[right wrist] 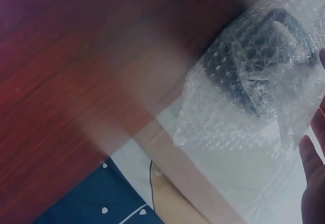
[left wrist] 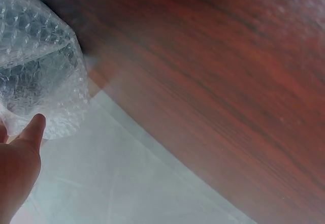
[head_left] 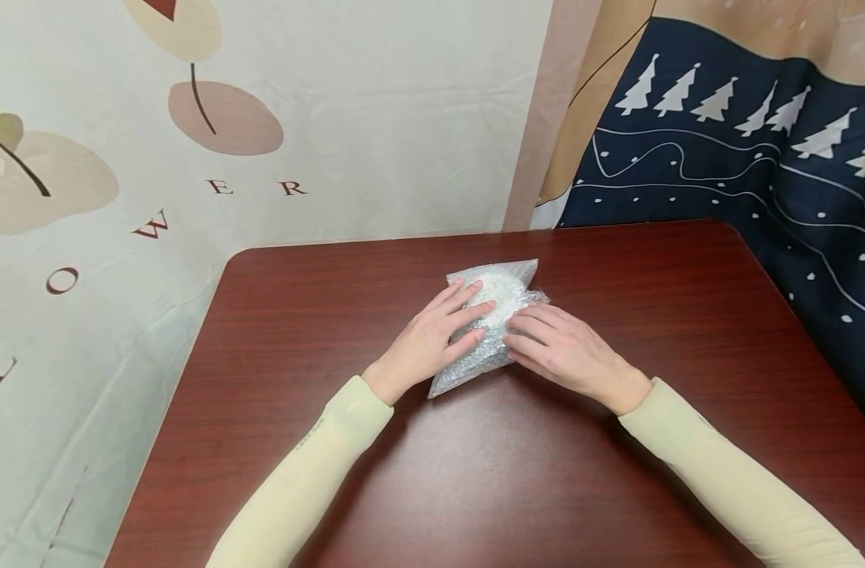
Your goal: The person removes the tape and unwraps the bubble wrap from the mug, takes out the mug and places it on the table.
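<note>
A bubble-wrap parcel (head_left: 494, 304) lies on the brown table between the two hands. In the right wrist view, a dark thing shows through the bubble wrap (right wrist: 228, 109); its kind cannot be made out. My left hand (head_left: 432, 335) rests on the parcel's left side with fingers spread and fairly straight. Its thumb (left wrist: 33, 132) touches the wrap in the left wrist view. On the right side, my right hand (head_left: 570, 351) lays gently bent fingers on the parcel's edge. In the right wrist view, its thumb (right wrist: 311, 158) is beside a loose flap of wrap.
The wood-grain table (head_left: 475, 481) has rounded far corners. A pale printed cloth (head_left: 389, 158) hangs behind it, and a navy cloth with white trees (head_left: 702, 170) hangs at the right. Both forearms, in pale yellow sleeves (head_left: 304, 473), reach in from the near side.
</note>
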A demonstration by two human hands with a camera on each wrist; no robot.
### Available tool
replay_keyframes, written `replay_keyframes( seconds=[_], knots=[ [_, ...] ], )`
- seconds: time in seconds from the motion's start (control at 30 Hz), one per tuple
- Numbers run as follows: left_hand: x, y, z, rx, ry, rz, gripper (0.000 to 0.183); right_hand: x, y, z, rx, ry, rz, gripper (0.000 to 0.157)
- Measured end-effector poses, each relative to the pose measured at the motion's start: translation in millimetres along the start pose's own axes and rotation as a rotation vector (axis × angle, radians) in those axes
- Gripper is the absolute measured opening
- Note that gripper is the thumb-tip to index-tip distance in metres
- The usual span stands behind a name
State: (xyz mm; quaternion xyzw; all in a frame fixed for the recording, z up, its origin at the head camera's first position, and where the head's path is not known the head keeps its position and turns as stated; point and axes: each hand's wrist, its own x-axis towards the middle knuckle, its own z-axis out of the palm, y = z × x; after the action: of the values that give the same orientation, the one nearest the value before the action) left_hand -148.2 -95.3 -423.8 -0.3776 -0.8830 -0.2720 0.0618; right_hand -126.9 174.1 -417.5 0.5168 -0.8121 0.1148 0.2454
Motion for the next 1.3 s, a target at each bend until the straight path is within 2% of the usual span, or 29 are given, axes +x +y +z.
replay_keyframes(
  seconds=[0.77, 1.0, 1.3],
  knots=[
    [0.7, -1.6, 0.9, 0.004, -0.007, -0.002, 0.047, 0.3, -0.3, 2.8, -0.047, 0.003, -0.006, 0.031],
    [0.1, -0.9, 0.2, 0.003, -0.011, -0.009, 0.047, -0.4, -1.3, 1.1, -0.014, 0.000, -0.012, 0.031],
    [-0.3, -1.9, 0.6, -0.001, -0.012, -0.011, 0.047, -1.5, -1.6, -0.4, 0.001, -0.011, -0.027, 0.012]
  ],
)
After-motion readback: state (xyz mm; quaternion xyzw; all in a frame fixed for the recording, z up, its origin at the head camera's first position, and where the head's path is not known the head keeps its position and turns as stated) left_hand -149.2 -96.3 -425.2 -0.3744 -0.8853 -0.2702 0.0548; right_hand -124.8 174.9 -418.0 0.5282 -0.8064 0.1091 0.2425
